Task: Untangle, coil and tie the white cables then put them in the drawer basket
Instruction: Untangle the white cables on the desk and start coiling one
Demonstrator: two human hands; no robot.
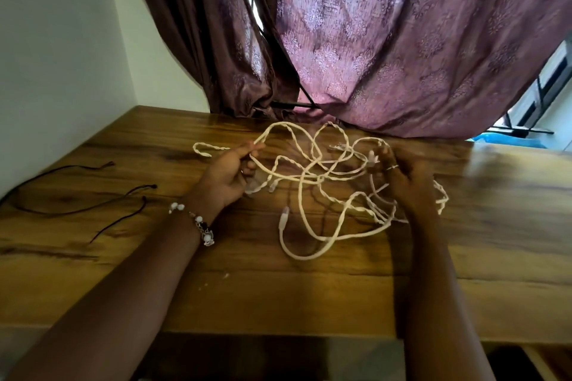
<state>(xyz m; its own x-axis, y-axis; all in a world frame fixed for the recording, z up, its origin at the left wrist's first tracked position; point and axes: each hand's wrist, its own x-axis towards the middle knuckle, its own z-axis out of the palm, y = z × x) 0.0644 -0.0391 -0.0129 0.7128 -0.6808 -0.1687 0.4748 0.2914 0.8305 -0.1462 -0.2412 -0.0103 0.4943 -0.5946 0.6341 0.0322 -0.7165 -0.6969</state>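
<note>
White braided cables (322,176) lay in one loose tangle on the wooden table (278,294), their loops crossing over and under each other and several pale connector ends poking out of the heap. Left of the tangle, the left hand (229,173) was curled, its thumb and fingers pinching a strand that rose in a loop toward the curtain and ran back into the heap; a beaded bracelet (198,221) sat on that wrist. At the right edge of the tangle, the right hand (405,179), blurred and wearing a ring, had its fingers bent among the strands and looked to hold one near a connector, though the blur kept the exact grip from being sure. More loops showed beyond that hand on its right. Well to the left of the tangle, thin black cords (83,192) lay loose on the wood. Behind the tangle, a patterned mauve curtain (402,40) hung down to the table's far edge.
</note>
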